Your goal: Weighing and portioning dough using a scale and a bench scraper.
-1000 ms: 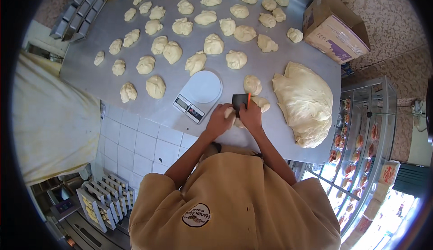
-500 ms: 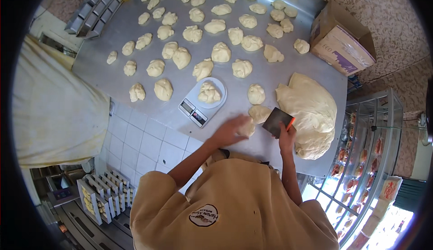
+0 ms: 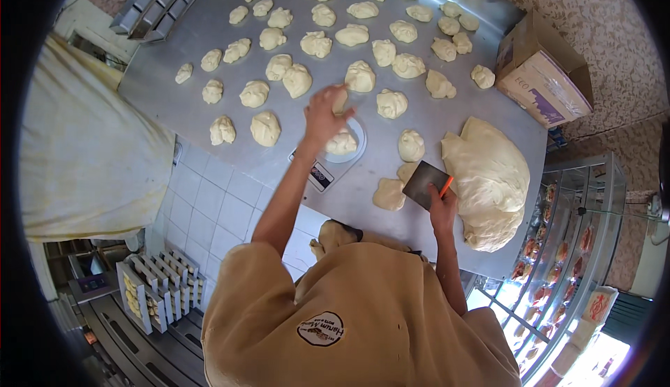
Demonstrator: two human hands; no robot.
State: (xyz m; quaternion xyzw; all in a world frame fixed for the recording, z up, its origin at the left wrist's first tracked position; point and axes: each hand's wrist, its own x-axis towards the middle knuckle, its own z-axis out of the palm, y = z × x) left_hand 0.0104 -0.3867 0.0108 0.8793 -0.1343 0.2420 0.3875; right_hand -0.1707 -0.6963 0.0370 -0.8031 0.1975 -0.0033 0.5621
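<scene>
My left hand (image 3: 324, 117) reaches across the digital kitchen scale (image 3: 359, 151), at a dough piece (image 3: 340, 101) just beyond it. Thumb and fingers lie around that piece, but blur hides whether they grip it. A lump of dough (image 3: 341, 143) rests on the scale's round plate, partly behind my left hand. My right hand (image 3: 442, 209) is closed on a dough scraper (image 3: 426, 184) with a dark blade and orange edge. The blade partly covers a small dough piece (image 3: 407, 172); a flatter piece (image 3: 389, 194) lies to its left. To the right sits a large dough mass (image 3: 486, 184).
Many dough pieces (image 3: 316, 44) are spread over the metal table (image 3: 230, 151). An open cardboard box (image 3: 544, 80) stands at the right edge, joined metal pans (image 3: 159, 3) at the far left. A glass-sided rack (image 3: 579, 226) with packaged goods is at the right.
My left hand has moved from the flat dough piece by the scraper, forward and left, over the scale to the dough piece beyond. The right hand still holds the scraper; the view has shifted slightly.
</scene>
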